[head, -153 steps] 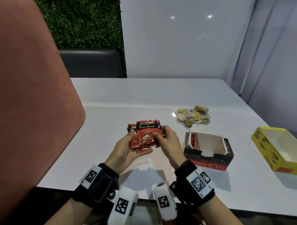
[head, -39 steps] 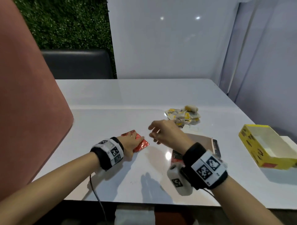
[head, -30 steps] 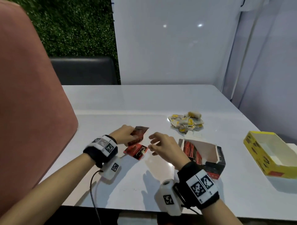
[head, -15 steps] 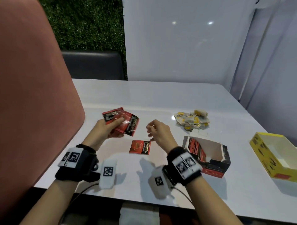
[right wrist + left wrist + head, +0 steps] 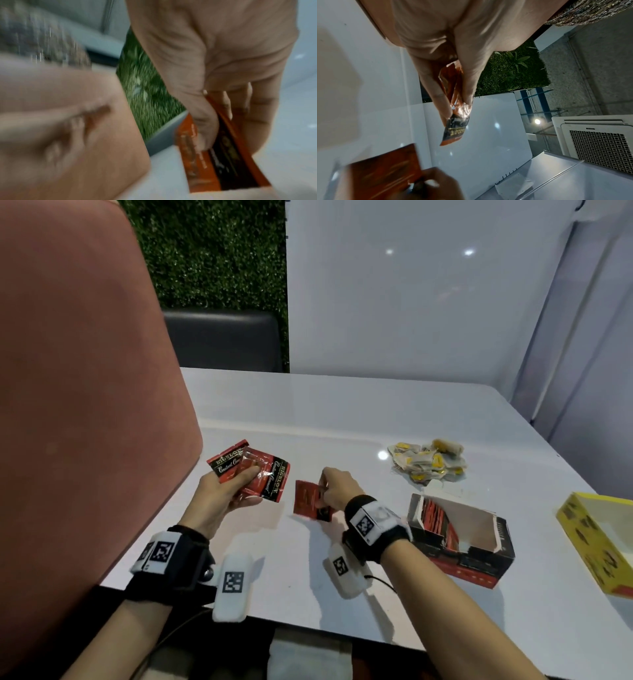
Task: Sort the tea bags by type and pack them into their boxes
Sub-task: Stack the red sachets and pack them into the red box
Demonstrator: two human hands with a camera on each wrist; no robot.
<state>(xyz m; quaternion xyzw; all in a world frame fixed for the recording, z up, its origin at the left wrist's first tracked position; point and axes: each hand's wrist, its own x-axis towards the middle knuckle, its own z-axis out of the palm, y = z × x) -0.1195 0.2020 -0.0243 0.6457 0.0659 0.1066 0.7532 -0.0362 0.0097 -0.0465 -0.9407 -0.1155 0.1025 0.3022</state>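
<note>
While the left hand (image 5: 224,494) grips a small fan of red tea bags (image 5: 255,474) above the white table (image 5: 342,412), the right hand (image 5: 337,487) pinches a single red packet (image 5: 308,499) at the tabletop between the two hands. The job looks roughly half done: the red-and-black box (image 5: 460,539) stands open with red bags filed along its left wall, but the yellow tea bags (image 5: 428,462) lie heaped behind it, and the yellow box (image 5: 597,546) at the right edge shows none inside. Half a second earlier that single packet lay flat and untouched, the right hand hovering above it.
</note>
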